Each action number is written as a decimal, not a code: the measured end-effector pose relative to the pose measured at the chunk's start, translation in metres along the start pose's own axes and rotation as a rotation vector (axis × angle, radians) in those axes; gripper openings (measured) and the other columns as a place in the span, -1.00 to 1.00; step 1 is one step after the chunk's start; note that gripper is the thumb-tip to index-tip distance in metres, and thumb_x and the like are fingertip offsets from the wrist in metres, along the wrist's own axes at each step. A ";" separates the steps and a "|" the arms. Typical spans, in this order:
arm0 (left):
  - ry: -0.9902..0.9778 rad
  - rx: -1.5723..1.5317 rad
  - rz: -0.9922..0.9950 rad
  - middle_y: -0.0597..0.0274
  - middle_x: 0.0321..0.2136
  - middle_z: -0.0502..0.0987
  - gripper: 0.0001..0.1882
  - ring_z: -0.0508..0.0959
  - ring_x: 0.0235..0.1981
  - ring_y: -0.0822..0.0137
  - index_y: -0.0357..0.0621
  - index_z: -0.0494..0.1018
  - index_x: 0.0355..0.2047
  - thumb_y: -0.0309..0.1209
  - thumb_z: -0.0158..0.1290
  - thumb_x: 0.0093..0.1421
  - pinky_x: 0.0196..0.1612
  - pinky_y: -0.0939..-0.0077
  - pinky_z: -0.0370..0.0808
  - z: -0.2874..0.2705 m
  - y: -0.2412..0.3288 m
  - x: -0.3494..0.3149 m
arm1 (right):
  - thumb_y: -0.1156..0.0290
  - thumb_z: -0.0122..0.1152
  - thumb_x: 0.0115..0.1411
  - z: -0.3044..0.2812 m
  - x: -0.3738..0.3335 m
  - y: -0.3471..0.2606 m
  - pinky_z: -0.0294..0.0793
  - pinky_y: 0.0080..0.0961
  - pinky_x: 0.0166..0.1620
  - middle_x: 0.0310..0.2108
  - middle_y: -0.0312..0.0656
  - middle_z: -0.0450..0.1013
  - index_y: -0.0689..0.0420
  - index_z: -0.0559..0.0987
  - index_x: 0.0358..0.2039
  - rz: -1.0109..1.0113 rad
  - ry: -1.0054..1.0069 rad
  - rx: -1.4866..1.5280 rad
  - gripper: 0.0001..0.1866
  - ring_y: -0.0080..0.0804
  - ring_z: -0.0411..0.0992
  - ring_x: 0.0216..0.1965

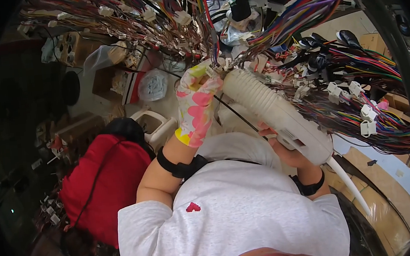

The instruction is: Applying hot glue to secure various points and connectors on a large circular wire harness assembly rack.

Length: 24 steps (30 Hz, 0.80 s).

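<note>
My left hand (195,99) wears a white glove with pink and yellow patches. Its fingers are closed around a thin bundle of wires (216,53) with small white connectors at the fingertips. My right hand (286,152) grips a large off-white heat gun (282,110) from beneath, and the tool's body hides much of its palm and fingers. The ribbed front of the heat gun points up and left, close to the connectors by my left hand. A white cord (350,185) leaves its rear end. A thin black cord or rod (238,112) runs between my two hands.
Coloured wire bundles (297,13) with white connectors hang ahead and to the right. A coil in clear plastic (152,85) and cardboard boxes (104,83) lie at the far left. At my left is something covered in red cloth (104,182). Flattened cardboard (366,166) lies at the right.
</note>
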<state>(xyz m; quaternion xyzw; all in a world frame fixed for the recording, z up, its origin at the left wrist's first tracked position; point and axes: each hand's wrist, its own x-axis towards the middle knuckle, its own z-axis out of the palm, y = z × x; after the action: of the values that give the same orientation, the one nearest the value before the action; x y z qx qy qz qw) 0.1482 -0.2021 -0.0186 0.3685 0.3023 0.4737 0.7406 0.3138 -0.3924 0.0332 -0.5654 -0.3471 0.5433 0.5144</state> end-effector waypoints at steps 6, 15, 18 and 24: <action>-0.053 0.008 -0.102 0.15 -0.16 0.52 -0.74 0.50 -0.13 0.35 -0.29 0.43 -0.14 -0.64 -0.01 0.13 -0.03 0.57 0.37 -0.001 0.013 -0.005 | 0.63 0.16 0.05 0.010 0.008 -0.002 0.52 -0.45 -0.15 -0.21 -0.09 0.50 0.23 0.41 -0.01 -0.165 0.010 -0.179 -0.57 -0.34 0.49 -0.16; -0.023 -0.088 -0.016 0.15 -0.15 0.51 -0.70 0.50 -0.16 0.35 -0.28 0.42 -0.13 -0.67 0.05 0.09 -0.06 0.56 0.39 0.001 0.005 -0.002 | 0.64 0.13 0.05 0.014 0.013 -0.009 0.53 -0.47 -0.14 -0.20 -0.11 0.48 0.21 0.43 -0.05 -0.170 0.038 -0.154 -0.61 -0.34 0.49 -0.17; -0.009 -0.063 -0.025 0.16 -0.15 0.51 -0.71 0.50 -0.16 0.36 -0.29 0.41 -0.12 -0.66 0.04 0.10 -0.05 0.56 0.39 0.002 0.004 -0.003 | 0.67 0.12 0.05 0.014 0.003 -0.002 0.53 -0.47 -0.15 -0.21 -0.12 0.49 0.20 0.44 -0.08 0.046 0.128 0.131 -0.63 -0.36 0.49 -0.17; 0.007 0.122 0.024 0.24 -0.25 0.51 -0.69 0.48 -0.27 0.47 -0.27 0.44 -0.10 -0.62 0.08 0.10 -0.17 0.61 0.42 -0.005 0.003 -0.003 | 0.57 0.22 0.02 0.016 0.002 -0.004 0.50 -0.62 -0.22 -0.29 -0.18 0.56 0.17 0.57 -0.23 -0.064 0.135 -0.131 -0.76 -0.43 0.54 -0.26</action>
<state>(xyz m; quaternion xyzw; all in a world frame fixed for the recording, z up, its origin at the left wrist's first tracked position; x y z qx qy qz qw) 0.1415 -0.2030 -0.0180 0.4149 0.3288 0.4643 0.7100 0.2994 -0.3859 0.0383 -0.6218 -0.3644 0.4632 0.5157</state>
